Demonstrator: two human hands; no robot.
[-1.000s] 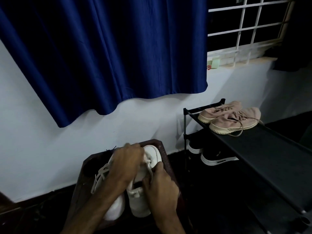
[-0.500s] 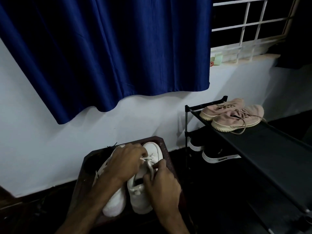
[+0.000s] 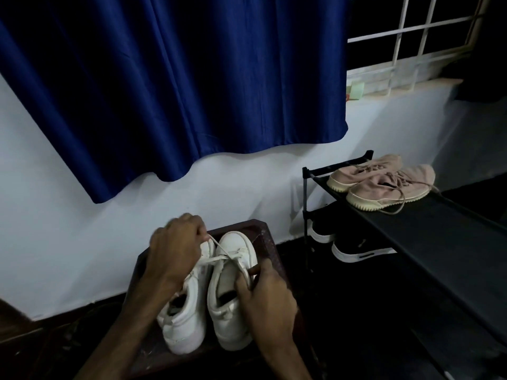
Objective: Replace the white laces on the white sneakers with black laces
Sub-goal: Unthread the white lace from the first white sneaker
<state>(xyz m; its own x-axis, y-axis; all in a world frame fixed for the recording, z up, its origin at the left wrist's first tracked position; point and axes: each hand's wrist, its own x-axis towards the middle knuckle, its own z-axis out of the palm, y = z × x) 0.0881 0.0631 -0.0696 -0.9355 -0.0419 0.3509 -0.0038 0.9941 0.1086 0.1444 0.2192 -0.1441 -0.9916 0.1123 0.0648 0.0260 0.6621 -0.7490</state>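
Two white sneakers stand side by side, toes toward the wall, on a dark brown stool (image 3: pixel 270 244). The right sneaker (image 3: pixel 229 294) has its white lace (image 3: pixel 219 246) partly pulled out; the left sneaker (image 3: pixel 183 319) is partly under my left arm. My left hand (image 3: pixel 175 248) is closed on one end of the white lace and holds it taut above the toes. Pinching the other part of the lace at the right sneaker's side is my right hand (image 3: pixel 267 300). No black laces are visible.
A black shoe rack (image 3: pixel 428 239) stands to the right with a pair of pink sneakers (image 3: pixel 384 182) on top and dark shoes (image 3: pixel 359 249) on the lower shelf. A blue curtain (image 3: pixel 175 86) hangs on the white wall behind. The floor is dark.
My left hand has lifted up and to the left, drawing the white lace out of the right sneaker. My right hand has slid to the shoe's right side. The camera has moved closer.
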